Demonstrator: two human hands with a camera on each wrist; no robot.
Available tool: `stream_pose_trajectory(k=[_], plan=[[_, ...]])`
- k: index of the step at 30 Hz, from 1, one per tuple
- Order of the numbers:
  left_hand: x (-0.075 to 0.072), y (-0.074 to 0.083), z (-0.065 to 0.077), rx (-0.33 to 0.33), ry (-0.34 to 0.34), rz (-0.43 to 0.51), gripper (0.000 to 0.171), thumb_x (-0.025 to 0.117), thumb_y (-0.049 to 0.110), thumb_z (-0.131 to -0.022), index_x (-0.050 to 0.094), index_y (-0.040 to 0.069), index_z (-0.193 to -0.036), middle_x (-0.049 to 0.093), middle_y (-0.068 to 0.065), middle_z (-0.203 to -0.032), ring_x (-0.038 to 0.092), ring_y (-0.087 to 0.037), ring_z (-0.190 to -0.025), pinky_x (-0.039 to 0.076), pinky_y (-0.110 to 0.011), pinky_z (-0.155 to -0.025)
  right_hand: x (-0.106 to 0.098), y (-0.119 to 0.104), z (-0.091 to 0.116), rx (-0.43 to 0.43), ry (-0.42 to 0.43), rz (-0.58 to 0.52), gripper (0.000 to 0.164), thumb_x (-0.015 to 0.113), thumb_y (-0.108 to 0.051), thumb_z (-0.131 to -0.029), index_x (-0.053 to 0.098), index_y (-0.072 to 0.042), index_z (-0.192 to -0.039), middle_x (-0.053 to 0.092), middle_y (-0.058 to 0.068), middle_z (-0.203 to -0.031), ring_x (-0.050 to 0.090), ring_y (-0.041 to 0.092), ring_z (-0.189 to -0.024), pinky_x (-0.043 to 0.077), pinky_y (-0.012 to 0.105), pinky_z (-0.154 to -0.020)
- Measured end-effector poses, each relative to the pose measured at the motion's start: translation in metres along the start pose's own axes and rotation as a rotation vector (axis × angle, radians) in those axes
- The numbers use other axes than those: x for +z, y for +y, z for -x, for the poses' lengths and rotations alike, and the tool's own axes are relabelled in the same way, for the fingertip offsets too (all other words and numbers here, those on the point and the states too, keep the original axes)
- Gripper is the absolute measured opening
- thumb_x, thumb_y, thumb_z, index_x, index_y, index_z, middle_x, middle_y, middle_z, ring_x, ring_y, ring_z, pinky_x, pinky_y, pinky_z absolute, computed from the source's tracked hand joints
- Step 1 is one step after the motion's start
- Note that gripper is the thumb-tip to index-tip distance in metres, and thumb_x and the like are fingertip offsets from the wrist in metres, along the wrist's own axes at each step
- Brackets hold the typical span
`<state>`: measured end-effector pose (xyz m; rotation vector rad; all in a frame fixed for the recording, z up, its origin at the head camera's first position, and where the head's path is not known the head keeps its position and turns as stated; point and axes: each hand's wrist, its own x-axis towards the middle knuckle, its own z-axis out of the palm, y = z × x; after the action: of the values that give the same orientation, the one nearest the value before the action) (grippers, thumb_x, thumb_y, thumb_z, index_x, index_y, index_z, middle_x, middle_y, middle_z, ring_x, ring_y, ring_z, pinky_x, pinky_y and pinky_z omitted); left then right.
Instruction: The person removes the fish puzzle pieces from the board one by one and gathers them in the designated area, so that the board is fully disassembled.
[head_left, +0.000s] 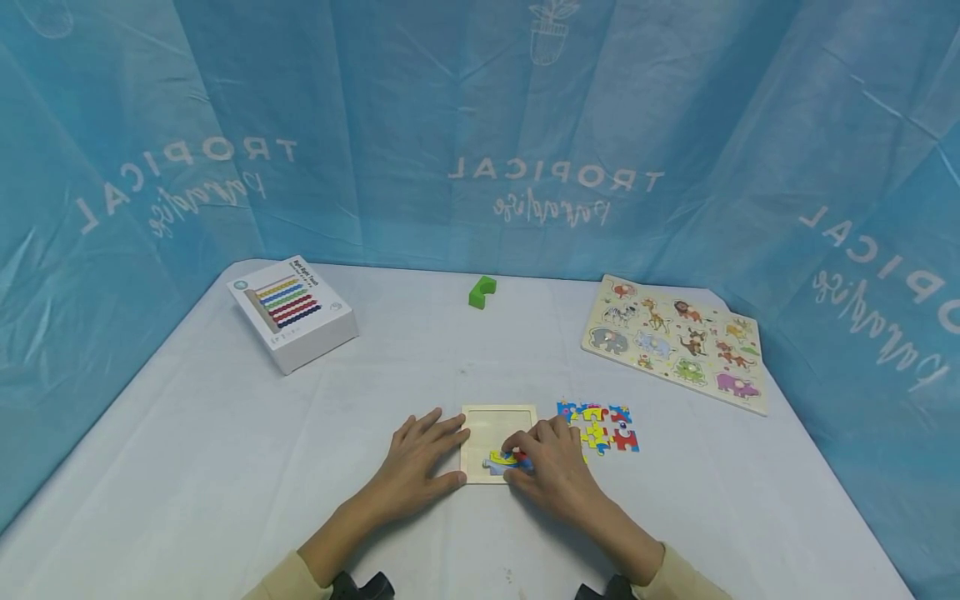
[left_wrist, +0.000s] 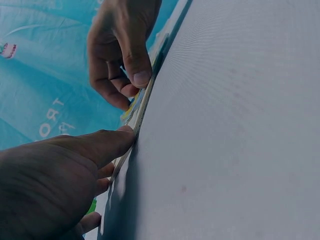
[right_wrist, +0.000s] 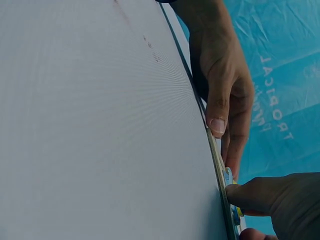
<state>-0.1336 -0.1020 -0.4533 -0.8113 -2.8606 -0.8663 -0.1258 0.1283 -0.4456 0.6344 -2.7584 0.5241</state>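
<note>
A small square wooden puzzle tray (head_left: 480,427) lies on the white table, with joined blue and yellow jigsaw pieces (head_left: 497,463) along its lower side. At its left edge, my left hand (head_left: 416,467) rests its thumb and fingertips, the fingers spread and fairly straight. Over the tray's lower right corner, my right hand (head_left: 557,467) pinches a puzzle piece (head_left: 523,459) between thumb and curled fingers; the hand covers much of that piece. Loose jigsaw pieces (head_left: 596,433), red, yellow and blue, lie just right of the tray, partly behind the right hand.
A white box (head_left: 318,333) with coloured bead rows pictured stands at the back left. A green block (head_left: 482,292) sits at the back middle. An animal peg board (head_left: 675,343) lies at the back right. Blue printed curtain (head_left: 405,125) surrounds the table's far sides.
</note>
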Motion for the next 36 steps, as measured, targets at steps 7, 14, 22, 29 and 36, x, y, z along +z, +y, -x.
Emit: stream_pose_trajectory(k=[7,14,22,29,36], plan=[[-0.0008,-0.0001,0.0010,0.008,0.004,0.004,0.053,0.069,0.031,-0.083,0.056,0.012,-0.131,0.048,-0.006,-0.144,0.031,-0.038,-0.139,0.017,-0.064,-0.110,-0.0003,-0.0007,-0.0018,-0.014,0.007,-0.012,0.029,0.081,-0.027,-0.069,0.065,-0.025,-0.093,0.059,-0.010,-0.079,0.043,0.016,-0.092,0.031,0.035,-0.080],[-0.0012,-0.0001,0.0006,0.008,-0.003,0.004,0.053,0.068,0.031,-0.083,0.056,0.012,-0.131,0.047,-0.006,-0.145,0.030,-0.038,-0.140,0.017,-0.064,-0.110,0.0005,-0.0024,-0.0021,0.005,-0.002,-0.052,0.030,0.081,-0.022,-0.069,0.065,-0.024,-0.094,0.062,-0.010,-0.077,0.042,0.014,-0.089,0.031,0.034,-0.079],[-0.0002,-0.0004,0.0010,0.007,0.007,0.003,0.054,0.069,0.031,-0.082,0.056,0.012,-0.131,0.048,-0.006,-0.144,0.031,-0.038,-0.139,0.018,-0.063,-0.110,0.0019,-0.0031,-0.0022,0.005,0.013,-0.068,0.029,0.081,-0.020,-0.067,0.067,-0.023,-0.092,0.059,-0.010,-0.075,0.041,0.012,-0.086,0.030,0.032,-0.078],[-0.0002,-0.0013,0.0011,0.001,-0.002,0.006,0.056,0.069,0.034,-0.082,0.055,0.014,-0.132,0.047,-0.004,-0.145,0.031,-0.038,-0.140,0.017,-0.063,-0.111,0.0036,-0.0022,-0.0025,-0.044,0.054,-0.034,0.029,0.081,-0.020,-0.065,0.070,-0.023,-0.091,0.059,-0.010,-0.075,0.040,0.010,-0.083,0.028,0.029,-0.075],[-0.0010,-0.0011,0.0013,0.001,-0.007,0.011,0.056,0.069,0.035,-0.082,0.055,0.015,-0.133,0.046,-0.004,-0.146,0.030,-0.037,-0.140,0.016,-0.063,-0.111,0.0030,-0.0014,-0.0026,-0.058,0.058,-0.035,0.029,0.081,-0.020,-0.065,0.069,-0.023,-0.091,0.057,-0.010,-0.075,0.040,0.010,-0.083,0.029,0.030,-0.075]])
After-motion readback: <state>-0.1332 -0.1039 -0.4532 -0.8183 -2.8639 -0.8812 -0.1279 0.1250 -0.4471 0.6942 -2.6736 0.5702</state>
